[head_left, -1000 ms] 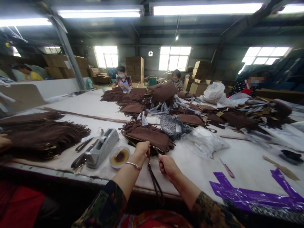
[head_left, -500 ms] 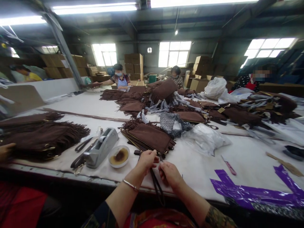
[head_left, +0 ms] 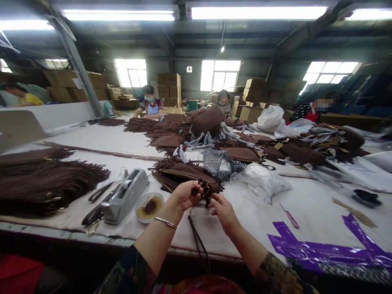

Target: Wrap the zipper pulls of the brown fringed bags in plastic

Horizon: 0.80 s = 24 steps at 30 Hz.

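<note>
A brown suede fringed bag (head_left: 186, 173) lies on top of a small stack in front of me on the white table (head_left: 257, 216). My left hand (head_left: 184, 194) is closed on the bag's near corner by its gold ring. My right hand (head_left: 222, 209) pinches the top of a dark wrist strap (head_left: 198, 241) right at that ring. The strap hangs down over the table's front edge.
A grey tape dispenser (head_left: 125, 196), a small dish of brown glue (head_left: 149, 207) and scissors (head_left: 101, 190) lie to my left. A pile of fringed bags (head_left: 45, 183) sits far left. Plastic bags (head_left: 260, 181), purple tape (head_left: 321, 249) and pink snips (head_left: 288, 216) lie right. Other people work across the table.
Both hands rose from the table edge to the bag's corner ring, bringing the strap's top end up with them. A co-worker's hand at far left has left the view.
</note>
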Available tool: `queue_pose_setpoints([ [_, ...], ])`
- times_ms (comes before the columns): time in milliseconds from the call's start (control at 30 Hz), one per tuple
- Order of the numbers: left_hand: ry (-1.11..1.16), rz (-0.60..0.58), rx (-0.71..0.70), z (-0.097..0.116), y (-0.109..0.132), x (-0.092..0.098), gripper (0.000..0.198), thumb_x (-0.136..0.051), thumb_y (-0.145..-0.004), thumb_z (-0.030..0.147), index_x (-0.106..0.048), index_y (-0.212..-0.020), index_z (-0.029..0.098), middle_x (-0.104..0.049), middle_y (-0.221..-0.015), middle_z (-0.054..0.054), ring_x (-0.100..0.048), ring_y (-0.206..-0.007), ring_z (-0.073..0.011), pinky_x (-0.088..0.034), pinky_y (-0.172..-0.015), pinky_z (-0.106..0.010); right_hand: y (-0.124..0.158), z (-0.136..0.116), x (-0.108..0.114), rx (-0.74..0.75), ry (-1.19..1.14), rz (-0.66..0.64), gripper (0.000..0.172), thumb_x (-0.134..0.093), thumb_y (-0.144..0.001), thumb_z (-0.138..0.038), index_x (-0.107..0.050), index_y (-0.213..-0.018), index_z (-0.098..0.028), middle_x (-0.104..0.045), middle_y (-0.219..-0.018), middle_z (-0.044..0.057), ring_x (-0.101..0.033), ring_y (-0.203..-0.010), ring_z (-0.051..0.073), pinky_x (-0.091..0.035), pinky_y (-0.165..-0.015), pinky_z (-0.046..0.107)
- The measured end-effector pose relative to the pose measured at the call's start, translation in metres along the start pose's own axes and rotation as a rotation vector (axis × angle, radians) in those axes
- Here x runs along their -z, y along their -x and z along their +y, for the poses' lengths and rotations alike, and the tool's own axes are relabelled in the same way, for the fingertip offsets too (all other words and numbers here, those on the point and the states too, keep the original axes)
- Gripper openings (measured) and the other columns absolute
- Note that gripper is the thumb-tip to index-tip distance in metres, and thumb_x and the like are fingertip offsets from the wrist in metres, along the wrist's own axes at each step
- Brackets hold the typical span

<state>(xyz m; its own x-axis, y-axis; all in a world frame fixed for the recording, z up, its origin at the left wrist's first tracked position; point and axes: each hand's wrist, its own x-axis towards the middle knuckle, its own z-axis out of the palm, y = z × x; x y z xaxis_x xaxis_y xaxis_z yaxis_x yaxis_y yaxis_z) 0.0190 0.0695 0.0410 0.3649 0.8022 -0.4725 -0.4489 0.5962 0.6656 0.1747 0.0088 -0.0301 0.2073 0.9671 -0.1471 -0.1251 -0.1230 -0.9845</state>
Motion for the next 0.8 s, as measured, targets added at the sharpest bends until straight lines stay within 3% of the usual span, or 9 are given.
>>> queue_pose_setpoints([
  [133,0.063,0.0,-0.011,0.015,0.0,-0.011,0.012,-0.051,-0.091,0.015,-0.059,-0.083,0.01,-0.055,-0.06,0.002,-0.061,-0.051,-0.008,-0.047,-0.042,-0.015,-0.017,-0.019,-0.022,0.022,-0.003,-0.123,0.049,-0.067,-0.069,-0.035,-0.062,-0.114,-0.018,-0.068,-0.087,0.003,-0.054,-0.063,0.013,-0.035,-0.046,0.021],
  [267,0.094,0.003,-0.013,0.018,0.003,-0.012,0.012,-0.051,-0.091,0.015,-0.059,-0.083,0.009,-0.055,-0.06,0.001,-0.062,-0.051,-0.0084,-0.047,-0.04,-0.015,-0.024,-0.023,-0.037,0.0,0.071,-0.144,0.034,-0.073,-0.062,-0.03,-0.068,-0.092,-0.013,-0.067,-0.078,0.003,-0.055,-0.066,0.015,-0.037,-0.053,0.024],
  [367,0.106,0.003,-0.024,0.017,0.005,-0.004,0.01,-0.053,-0.09,0.014,-0.059,-0.084,0.009,-0.056,-0.061,0.002,-0.062,-0.052,-0.0083,-0.048,-0.041,-0.015,-0.026,-0.02,-0.033,0.005,0.036,-0.138,0.03,-0.072,-0.067,-0.036,-0.066,-0.087,-0.014,-0.067,-0.075,0.003,-0.057,-0.068,0.016,-0.041,-0.057,0.025],
  [467,0.111,0.005,-0.025,0.015,0.005,0.006,0.009,-0.053,-0.09,0.014,-0.059,-0.084,0.009,-0.055,-0.06,0.002,-0.061,-0.052,-0.0081,-0.048,-0.041,-0.015,-0.023,-0.023,-0.018,-0.01,-0.092,-0.161,0.032,-0.068,-0.073,-0.046,-0.058,-0.081,-0.017,-0.063,-0.065,0.0,-0.056,-0.058,0.014,-0.042,-0.054,0.025],
  [533,0.108,0.009,-0.013,0.013,0.004,0.011,0.009,-0.054,-0.089,0.015,-0.058,-0.083,0.009,-0.055,-0.059,0.002,-0.061,-0.052,-0.0082,-0.048,-0.041,-0.015,-0.02,-0.031,-0.003,-0.038,-0.19,-0.177,0.034,-0.068,-0.074,-0.049,-0.052,-0.079,-0.019,-0.055,-0.057,-0.005,-0.048,-0.045,0.009,-0.04,-0.047,0.023],
  [633,0.107,0.012,0.001,0.006,0.004,0.014,0.008,-0.055,-0.089,0.015,-0.059,-0.084,0.009,-0.054,-0.059,0.003,-0.06,-0.052,-0.0076,-0.047,-0.041,-0.015,-0.01,-0.045,0.023,-0.086,-0.233,-0.214,0.035,-0.069,-0.074,-0.046,-0.053,-0.091,-0.02,-0.052,-0.06,-0.008,-0.036,-0.037,0.004,-0.034,-0.039,0.02],
  [700,0.086,0.009,0.002,-0.004,0.006,0.017,0.008,-0.055,-0.089,0.015,-0.059,-0.084,0.01,-0.054,-0.059,0.003,-0.06,-0.053,-0.0078,-0.048,-0.043,-0.015,-0.001,-0.048,0.04,-0.127,-0.117,-0.241,0.037,-0.066,-0.075,-0.044,-0.054,-0.101,-0.021,-0.055,-0.065,-0.006,-0.038,-0.037,0.005,-0.033,-0.036,0.02],
  [800,-0.025,0.02,0.053,-0.027,0.015,0.025,0.009,-0.054,-0.088,0.018,-0.058,-0.084,0.012,-0.056,-0.063,0.001,-0.062,-0.056,-0.0103,-0.051,-0.047,-0.019,0.013,-0.038,0.064,-0.079,0.326,-0.226,0.028,-0.061,-0.076,-0.039,-0.063,-0.096,-0.019,-0.06,-0.069,-0.001,-0.05,-0.045,0.011,-0.04,-0.042,0.024],
])
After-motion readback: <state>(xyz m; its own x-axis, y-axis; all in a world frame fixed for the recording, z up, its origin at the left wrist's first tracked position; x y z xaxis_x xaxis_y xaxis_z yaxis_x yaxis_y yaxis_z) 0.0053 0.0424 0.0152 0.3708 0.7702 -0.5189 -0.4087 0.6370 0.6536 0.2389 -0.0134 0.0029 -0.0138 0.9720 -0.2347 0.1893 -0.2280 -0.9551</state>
